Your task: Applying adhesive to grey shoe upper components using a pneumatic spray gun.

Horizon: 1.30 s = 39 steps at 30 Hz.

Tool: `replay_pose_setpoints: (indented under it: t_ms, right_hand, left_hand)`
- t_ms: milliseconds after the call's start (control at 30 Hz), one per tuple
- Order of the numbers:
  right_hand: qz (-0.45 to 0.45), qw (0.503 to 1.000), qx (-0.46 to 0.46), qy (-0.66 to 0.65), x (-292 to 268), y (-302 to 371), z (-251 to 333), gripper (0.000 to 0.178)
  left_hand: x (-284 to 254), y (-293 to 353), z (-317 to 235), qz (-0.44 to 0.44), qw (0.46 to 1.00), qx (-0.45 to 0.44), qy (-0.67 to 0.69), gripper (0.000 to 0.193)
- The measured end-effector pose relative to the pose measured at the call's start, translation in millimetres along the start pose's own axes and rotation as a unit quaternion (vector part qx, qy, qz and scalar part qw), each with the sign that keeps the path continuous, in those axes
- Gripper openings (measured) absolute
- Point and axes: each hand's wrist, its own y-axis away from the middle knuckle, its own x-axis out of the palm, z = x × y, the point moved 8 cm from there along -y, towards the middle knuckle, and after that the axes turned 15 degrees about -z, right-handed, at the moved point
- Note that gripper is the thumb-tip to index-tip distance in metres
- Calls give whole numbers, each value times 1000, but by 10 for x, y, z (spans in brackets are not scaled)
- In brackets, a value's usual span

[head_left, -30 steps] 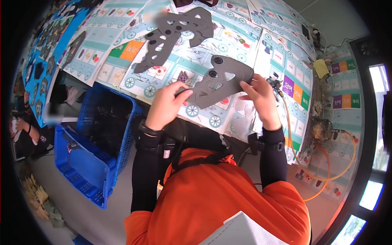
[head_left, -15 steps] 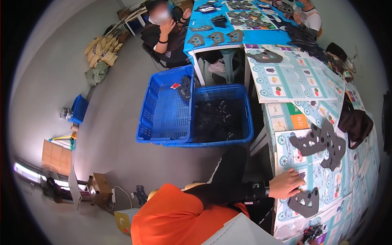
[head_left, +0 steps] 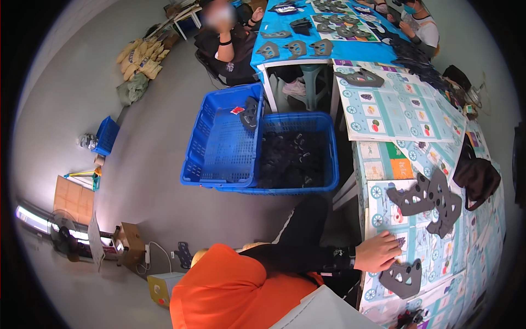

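My left hand lies on the printed sheets of the table at the right, its fingers stretched over the paper. Its thumb side is close to a dark grey pad with cut-out holes; whether they touch I cannot tell. Farther up the table, more grey cut-out pads lie overlapping. Only a sliver of my right hand shows at the lower edge, beside a small black and red object that is too blurred to name. Its fingers are mostly hidden.
Two blue crates stand on the floor, one overlapping the other; the right one holds many dark pieces. A black cloth item lies at the table's right. People sit at a blue-covered table bearing more pads. A fan stands far left.
The view has shifted slightly. My left hand has drawn a little left, its fingers now flatter. The nearest grey pad has turned slightly and shifted left with it.
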Motion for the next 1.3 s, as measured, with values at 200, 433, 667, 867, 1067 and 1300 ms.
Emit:
replay_pose_setpoints:
  t_ms: [200, 433, 667, 867, 1067, 1300]
  right_hand:
    - [-4, 999, 27, 40, 293, -7, -239, 72]
    - [-18, 999, 32, 21, 494, -21, -387, 91]
    - [-448, 836, -315, -51, 137, 226, -71, 93]
    - [19, 997, 52, 50, 732, -13, -566, 92]
    - [-435, 849, -297, -49, 143, 192, -91, 95]
    - [-215, 966, -140, -15, 423, -36, -283, 98]
  left_hand:
    - [-2, 4, 2, -4, 1000, 1, -2, 14]
    - [-53, -15, -3, -42, 999, -2, 0, 14]
    - [-64, -16, -6, -40, 999, -6, -1, 15]
    - [-59, -13, 1, -39, 999, -8, 2, 16]
    - [-50, -11, 2, -34, 999, -11, 9, 18]
    - [-10, 8, 3, -10, 1000, -12, 10, 19]
